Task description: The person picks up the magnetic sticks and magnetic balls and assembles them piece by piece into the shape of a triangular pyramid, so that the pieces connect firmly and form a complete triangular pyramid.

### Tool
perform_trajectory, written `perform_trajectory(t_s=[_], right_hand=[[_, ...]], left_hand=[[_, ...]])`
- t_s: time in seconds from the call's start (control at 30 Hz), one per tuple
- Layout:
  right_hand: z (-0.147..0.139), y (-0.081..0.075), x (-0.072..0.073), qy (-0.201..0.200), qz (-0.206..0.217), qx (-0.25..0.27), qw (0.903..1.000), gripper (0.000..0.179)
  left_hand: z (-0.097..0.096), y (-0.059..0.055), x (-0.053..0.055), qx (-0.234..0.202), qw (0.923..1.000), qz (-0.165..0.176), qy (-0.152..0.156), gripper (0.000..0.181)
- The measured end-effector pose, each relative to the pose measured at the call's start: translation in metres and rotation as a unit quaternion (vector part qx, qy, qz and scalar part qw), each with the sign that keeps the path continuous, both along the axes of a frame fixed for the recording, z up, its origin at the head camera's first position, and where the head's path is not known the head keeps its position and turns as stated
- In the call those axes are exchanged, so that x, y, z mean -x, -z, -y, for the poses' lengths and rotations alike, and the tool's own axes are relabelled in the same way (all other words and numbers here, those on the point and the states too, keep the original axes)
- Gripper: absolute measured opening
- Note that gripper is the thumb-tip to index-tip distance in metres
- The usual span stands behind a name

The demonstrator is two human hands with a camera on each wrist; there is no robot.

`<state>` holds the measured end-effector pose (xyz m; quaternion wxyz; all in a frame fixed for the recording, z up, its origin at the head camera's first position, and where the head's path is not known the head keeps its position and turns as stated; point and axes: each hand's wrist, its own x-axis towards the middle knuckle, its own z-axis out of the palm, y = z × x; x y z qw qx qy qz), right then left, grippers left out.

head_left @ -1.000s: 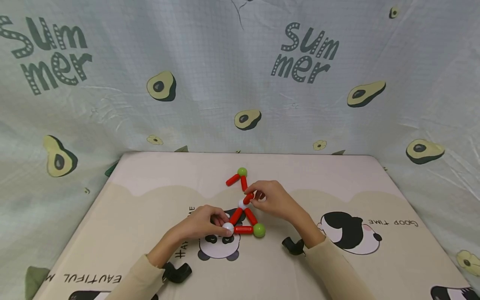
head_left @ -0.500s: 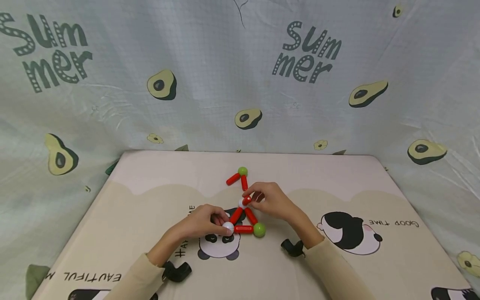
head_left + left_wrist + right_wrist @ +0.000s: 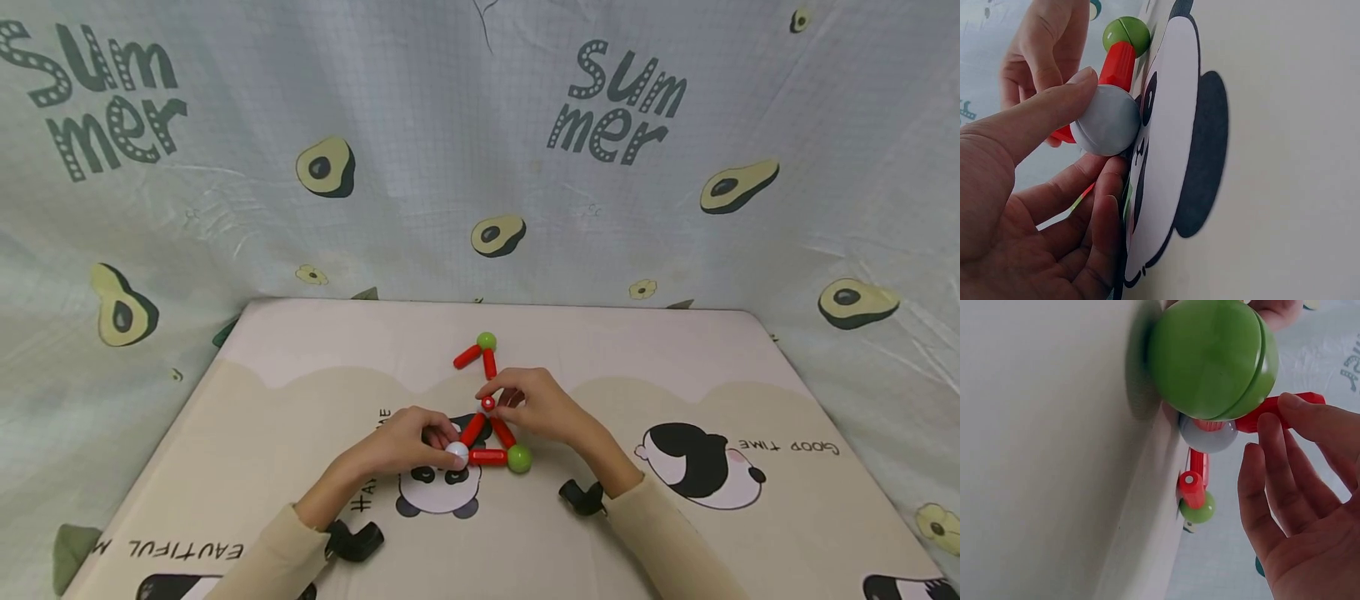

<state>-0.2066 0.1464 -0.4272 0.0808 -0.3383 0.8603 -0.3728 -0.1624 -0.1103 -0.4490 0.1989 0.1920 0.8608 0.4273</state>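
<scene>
A triangle of red magnetic rods and balls lies on the mat. In the head view my left hand (image 3: 408, 442) holds the white ball (image 3: 457, 453) at its left corner, thumb on top in the left wrist view. A red rod (image 3: 488, 457) joins that ball to a green ball (image 3: 519, 459). Two slanted rods meet at the far corner's white ball (image 3: 1209, 436), seen in the right wrist view. My right hand (image 3: 536, 404) pinches another red rod (image 3: 1302, 407) between thumb and fingers; it stands up from that far ball, its end facing the head camera.
Beyond the triangle lies another green ball (image 3: 487, 341) with two red rods attached, one (image 3: 467, 357) pointing left and one (image 3: 490, 364) toward my right hand. The printed mat (image 3: 300, 467) ends at a hanging patterned cloth (image 3: 420, 167).
The rod in my right hand has swung from leaning away to the right to standing upright on the far white ball. My right hand shifted slightly left and nearer; the left hand stayed put.
</scene>
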Motion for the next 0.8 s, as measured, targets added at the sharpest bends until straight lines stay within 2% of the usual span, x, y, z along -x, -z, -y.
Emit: perform_trajectory(t_s=[0.17, 0.43, 0.57, 0.8], right_hand=[[0.000, -0.001, 0.000, 0.002, 0.004, -0.004, 1.0000, 0.027], [-0.006, 0.001, 0.002, 0.027, 0.046, -0.004, 0.9986, 0.030], [-0.009, -0.001, 0.006, 0.041, 0.044, -0.001, 0.9982, 0.027], [-0.009, -0.003, 0.017, 0.099, 0.038, -0.010, 0.9943, 0.020]], left_hand=[[0.000, 0.000, 0.000, 0.000, 1.0000, -0.001, -0.002, 0.027], [0.001, 0.002, 0.000, -0.004, 1.0000, 0.003, 0.001, 0.027], [0.001, 0.002, 0.000, -0.003, 1.0000, 0.002, 0.000, 0.027], [0.002, 0.001, -0.001, 0.000, 1.0000, -0.001, -0.003, 0.027]])
